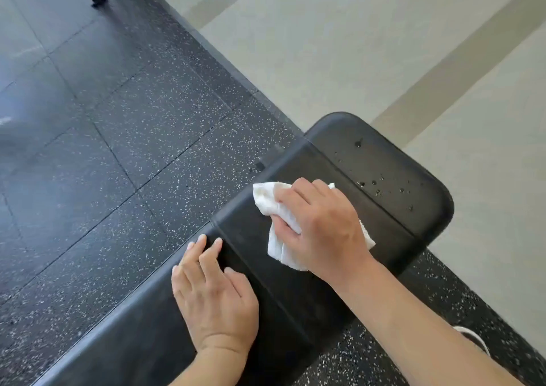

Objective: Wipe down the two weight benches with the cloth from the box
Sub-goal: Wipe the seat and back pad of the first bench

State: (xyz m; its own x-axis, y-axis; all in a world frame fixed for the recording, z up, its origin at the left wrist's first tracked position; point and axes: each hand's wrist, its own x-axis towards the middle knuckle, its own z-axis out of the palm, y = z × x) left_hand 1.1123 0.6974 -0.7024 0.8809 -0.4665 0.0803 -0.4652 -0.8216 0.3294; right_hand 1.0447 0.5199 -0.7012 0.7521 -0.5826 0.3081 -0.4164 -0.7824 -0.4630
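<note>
Cloth [277, 208] gripped by right hand [322, 226] on bench [384, 161]

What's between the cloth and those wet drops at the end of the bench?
Nothing visible. The right hand holds the cloth on the bench, and only bare black pad lies between it and the drops. The left hand rests flat nearer the person.

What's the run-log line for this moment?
right hand: wiping with cloth | left hand: flat on bench | droplets: far end
</note>
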